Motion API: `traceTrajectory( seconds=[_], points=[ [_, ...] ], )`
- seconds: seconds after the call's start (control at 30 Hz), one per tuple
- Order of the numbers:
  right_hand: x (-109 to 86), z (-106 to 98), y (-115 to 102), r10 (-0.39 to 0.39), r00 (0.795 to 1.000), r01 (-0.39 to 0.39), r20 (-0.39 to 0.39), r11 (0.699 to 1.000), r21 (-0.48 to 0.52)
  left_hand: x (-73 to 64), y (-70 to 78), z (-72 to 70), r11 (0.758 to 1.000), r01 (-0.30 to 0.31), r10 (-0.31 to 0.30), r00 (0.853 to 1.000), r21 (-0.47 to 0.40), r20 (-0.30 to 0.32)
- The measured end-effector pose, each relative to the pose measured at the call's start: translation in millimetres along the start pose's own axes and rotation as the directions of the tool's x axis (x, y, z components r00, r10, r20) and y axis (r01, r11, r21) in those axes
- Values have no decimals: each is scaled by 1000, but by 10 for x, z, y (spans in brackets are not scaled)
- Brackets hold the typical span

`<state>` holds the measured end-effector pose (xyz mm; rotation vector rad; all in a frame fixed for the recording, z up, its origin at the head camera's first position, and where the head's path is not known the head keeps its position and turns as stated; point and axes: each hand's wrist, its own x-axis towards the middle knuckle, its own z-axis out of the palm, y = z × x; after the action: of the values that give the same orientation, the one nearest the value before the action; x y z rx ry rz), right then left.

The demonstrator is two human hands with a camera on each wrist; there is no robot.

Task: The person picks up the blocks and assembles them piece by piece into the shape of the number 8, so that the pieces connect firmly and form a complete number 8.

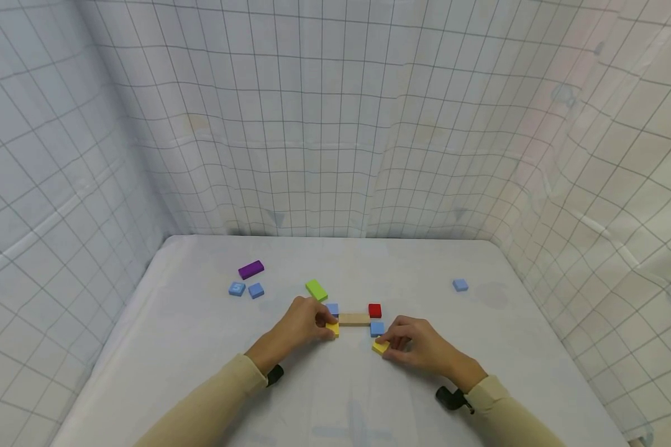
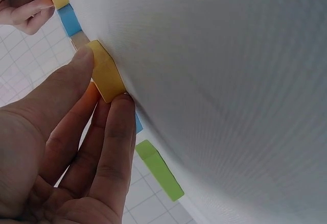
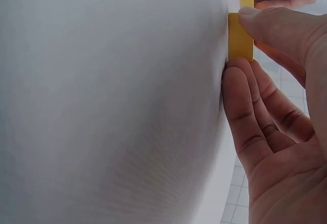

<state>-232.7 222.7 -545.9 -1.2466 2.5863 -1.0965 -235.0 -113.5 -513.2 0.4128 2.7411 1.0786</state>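
Observation:
My left hand (image 1: 306,320) pinches a yellow block (image 2: 107,71) between thumb and fingers, at the left end of a tan wooden block (image 1: 355,320). Just behind that yellow block lies a blue block (image 1: 332,308), partly hidden by the fingers. In my right hand (image 1: 416,344) a second yellow block (image 1: 380,346) is pinched, tilted slightly. It sits close to the near side of another blue block (image 1: 377,329), which lies by the tan block's right end. A red block (image 1: 374,310) stands behind that blue one. Both yellow blocks are at the tabletop.
A lime green block (image 1: 316,290) lies behind my left hand. Farther left are a purple block (image 1: 251,269), a blue block marked 5 (image 1: 237,288) and a plain blue one (image 1: 256,290). One more blue block (image 1: 460,285) lies far right. Grid-patterned curtains (image 1: 335,124) surround the white table (image 1: 201,335).

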Motion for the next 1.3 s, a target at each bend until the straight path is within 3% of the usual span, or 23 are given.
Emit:
traceTrajectory(
  seconds=[0.43,0.8,1.17,1.3],
  points=[
    [12,17,1,-21,1000,21,-21,1000,3,-5,4,-8,1000,-11,11,1000,9,-6],
    [15,28,0,19,1000,-19,-17,1000,4,3,-10,14,1000,-10,10,1000,20,3],
    [21,20,-20,30,999,-30,-14,1000,-3,6,-49,28,990,-118,118,993,73,9],
    [20,17,-26,32,999,-32,-13,999,-6,-3,-31,32,987,-131,130,991,90,12]
  ],
)
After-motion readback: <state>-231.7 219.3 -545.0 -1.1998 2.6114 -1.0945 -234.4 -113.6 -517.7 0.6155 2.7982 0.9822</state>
